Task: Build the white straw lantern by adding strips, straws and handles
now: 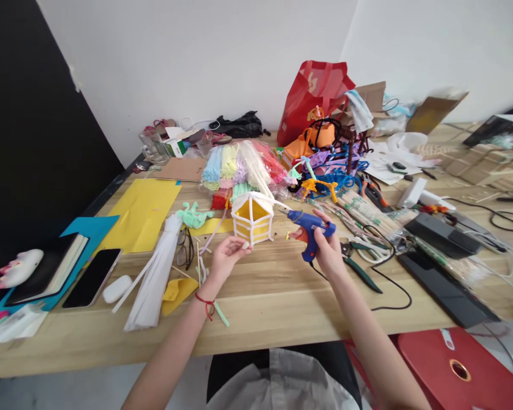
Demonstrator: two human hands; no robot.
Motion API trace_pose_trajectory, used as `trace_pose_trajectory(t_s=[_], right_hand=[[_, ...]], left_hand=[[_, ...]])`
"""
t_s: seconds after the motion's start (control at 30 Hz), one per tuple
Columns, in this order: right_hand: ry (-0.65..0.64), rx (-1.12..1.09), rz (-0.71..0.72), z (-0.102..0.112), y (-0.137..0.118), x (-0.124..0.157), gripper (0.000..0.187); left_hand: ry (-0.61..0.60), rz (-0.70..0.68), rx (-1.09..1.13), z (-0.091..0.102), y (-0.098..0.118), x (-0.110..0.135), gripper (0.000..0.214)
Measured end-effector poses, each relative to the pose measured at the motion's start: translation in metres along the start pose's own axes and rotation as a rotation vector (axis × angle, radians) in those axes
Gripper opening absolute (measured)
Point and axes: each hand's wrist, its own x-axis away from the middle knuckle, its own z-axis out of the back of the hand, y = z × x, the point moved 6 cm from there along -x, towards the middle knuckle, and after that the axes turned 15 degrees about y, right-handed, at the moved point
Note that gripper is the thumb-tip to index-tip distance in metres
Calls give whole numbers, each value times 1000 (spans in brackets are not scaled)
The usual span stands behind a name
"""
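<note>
A small house-shaped lantern [252, 219] with white pipe-cleaner bars and yellow panels stands at the middle of the table. My left hand [231, 255] pinches its lower left corner between thumb and fingers. In my right hand [326, 245] is a blue hot glue gun [310, 225], its nozzle pointing left at the lantern's upper right edge, a small gap apart. The gun's black cord trails below the hand. Left of my left hand lie a bundle of white pipe cleaners [154, 279], a green pipe-cleaner piece [194, 216] and a yellow scrap [177, 296].
Behind the lantern lie bagged coloured pipe cleaners [239, 162] and a red bag [312, 97]. Green-handled pliers [363, 270], a black power bank-like box [442, 234] and cords crowd the right. A phone [92, 278], white case [117, 289] and yellow sheets [141, 210] lie left.
</note>
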Motion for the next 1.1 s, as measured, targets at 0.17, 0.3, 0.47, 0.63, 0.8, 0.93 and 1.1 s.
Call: trace_pose_trajectory(t_s=[0.17, 0.3, 0.47, 0.63, 0.8, 0.93, 1.1], right_hand=[[-91, -153, -232, -29, 30, 3, 46], [-104, -115, -293, -28, 47, 17, 50], [-8, -48, -287, -24, 50, 18, 50], [17, -38, -283, -26, 49, 17, 47], [14, -38, -273, -27, 47, 19, 46], [11, -26, -269, -27, 48, 19, 46], [23, -13, -261, -26, 53, 24, 44]], left_hand=[[26, -7, -7, 4, 3, -2, 31], [11, -16, -41, 1, 6, -1, 29], [-12, -46, -127, -1, 9, 1, 29], [-42, -68, -162, -3, 13, 4, 25], [-92, -21, -120, -10, 14, 8, 25], [-71, 18, -48, -8, 13, 7, 26], [-39, 120, -12, -11, 6, 13, 27]])
